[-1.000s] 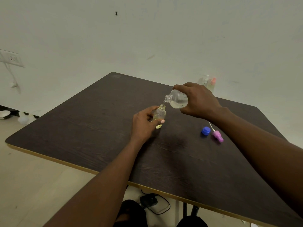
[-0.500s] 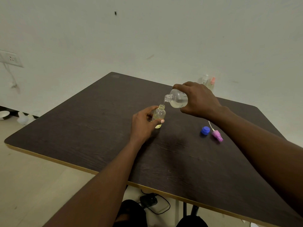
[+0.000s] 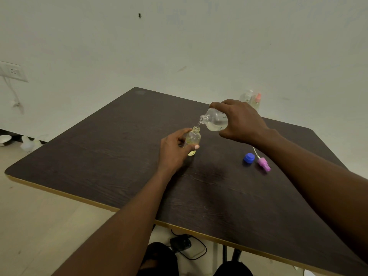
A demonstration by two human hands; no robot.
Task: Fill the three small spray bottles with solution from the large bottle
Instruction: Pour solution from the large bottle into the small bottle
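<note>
Black adapter (image 3: 180,243) with cable on the floor, nearer than the small bottle (image 3: 193,139), under the worktop (image 3: 99,156) edge.

Both forearms reach in from the near side towards the small bottle.

Left hand (image 3: 173,151): just left of the small bottle, fingers and thumb wrapped round its body, grasping it. The bottle stands upright on the worktop, mouth uncapped. Pale yellow liquid inside; level hard to read behind the fingers.

Blue cap (image 3: 249,157) and pink spray head (image 3: 263,163) with its white dip tube lie on the worktop right of the small bottle, just beside each other. The right forearm passes over the tube's far end.

Right hand (image 3: 242,121): above and right of the small bottle, palm down, grasping the large bottle (image 3: 216,122) from the top. The large bottle is tilted near horizontal, its open mouth just above the small bottle's mouth. Clear liquid pools along its lower side; a thin trickle shows at the mouth.

Two capped bottles (image 3: 247,96), one white-topped and one orange-topped, stand well beyond the small bottle, partly hidden behind the right hand.

Wall socket (image 3: 13,71) far left of the small bottle.
</note>
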